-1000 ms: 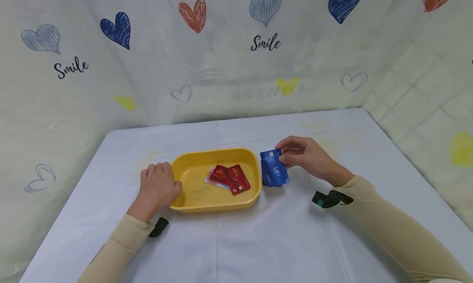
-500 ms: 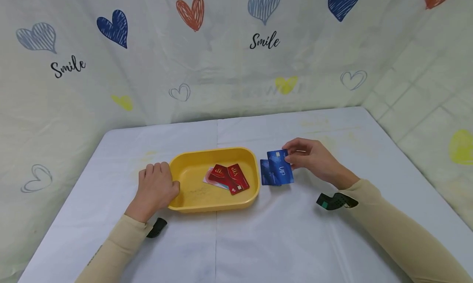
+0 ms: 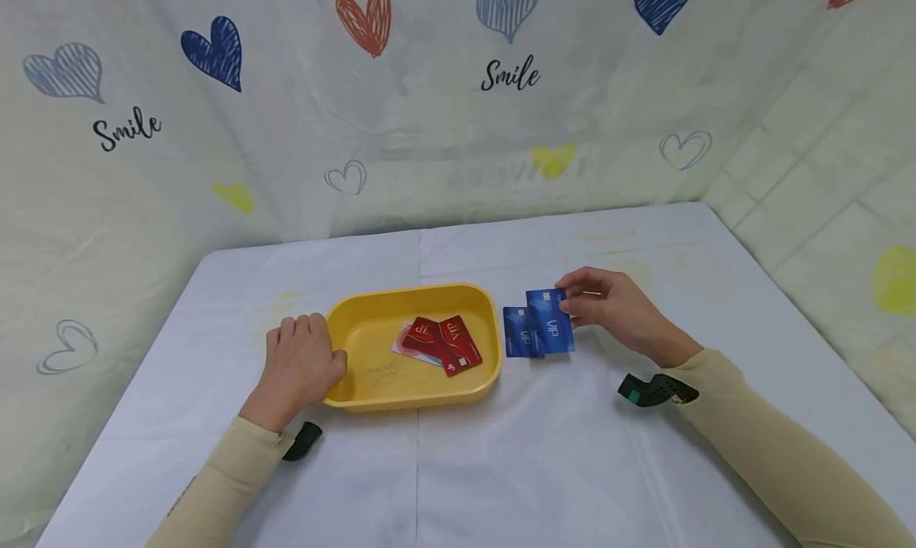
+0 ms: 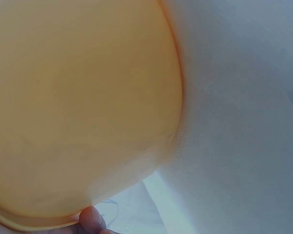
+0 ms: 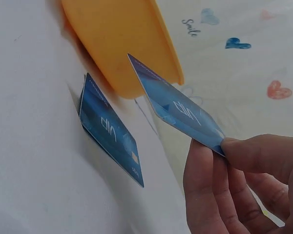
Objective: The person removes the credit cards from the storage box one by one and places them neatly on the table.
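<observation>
The held blue card (image 3: 549, 322) is above the bench (image 3: 501, 452), to the right of the yellow tray (image 3: 411, 291), with white cloth stretching from the right hand (image 3: 608, 297) to the bench's right edge and more cloth on the near side. On its left, it overlaps the lower blue card (image 3: 517, 332) in the head view, though the right wrist view shows a gap between them. That lower card sits just beside the tray's right wall and may be a small stack; its edges are hard to separate.

A pale backdrop (image 3: 429, 134) with printed hearts rises behind the bench. Red cards (image 3: 461, 347) overlap a pale card (image 3: 402, 343) inside the tray.

Of the hands, the right pinches the held card near its far right corner, while the left hand (image 3: 300, 365) grips the tray's left rim. The held card's long axis runs roughly near to far, chip end away from the person.
</observation>
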`<move>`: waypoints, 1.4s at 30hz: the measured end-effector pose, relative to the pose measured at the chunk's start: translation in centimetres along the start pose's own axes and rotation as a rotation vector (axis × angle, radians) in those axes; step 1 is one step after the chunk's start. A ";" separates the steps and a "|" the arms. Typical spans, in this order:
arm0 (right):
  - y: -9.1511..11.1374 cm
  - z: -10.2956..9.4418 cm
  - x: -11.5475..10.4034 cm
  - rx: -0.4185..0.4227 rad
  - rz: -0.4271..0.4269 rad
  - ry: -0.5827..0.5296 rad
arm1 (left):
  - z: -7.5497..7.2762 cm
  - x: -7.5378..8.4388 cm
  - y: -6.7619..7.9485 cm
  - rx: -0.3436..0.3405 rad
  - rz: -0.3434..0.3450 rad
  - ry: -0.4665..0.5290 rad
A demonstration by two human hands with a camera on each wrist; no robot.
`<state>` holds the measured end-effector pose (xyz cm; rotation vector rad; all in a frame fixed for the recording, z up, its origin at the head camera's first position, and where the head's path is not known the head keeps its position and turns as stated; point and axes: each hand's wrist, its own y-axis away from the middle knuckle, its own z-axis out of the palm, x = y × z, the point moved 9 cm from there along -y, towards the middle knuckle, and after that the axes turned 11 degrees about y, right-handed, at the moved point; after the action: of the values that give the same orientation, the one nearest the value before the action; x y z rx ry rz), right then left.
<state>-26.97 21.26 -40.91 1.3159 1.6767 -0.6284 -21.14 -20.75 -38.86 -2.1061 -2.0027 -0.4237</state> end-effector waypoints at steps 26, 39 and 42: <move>-0.4 -0.6 2.3 -0.026 0.106 -0.016 | 0.0 0.0 -0.1 0.012 0.005 0.008; -0.3 -0.8 3.2 -0.038 0.154 0.049 | 0.1 0.1 0.0 0.006 0.003 0.006; -0.4 -0.8 3.5 -0.040 0.151 0.080 | 0.0 0.1 0.0 0.005 0.002 0.008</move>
<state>-27.76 23.45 -43.60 1.4398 1.6268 -0.4566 -21.13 -20.65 -38.85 -2.1004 -1.9945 -0.4262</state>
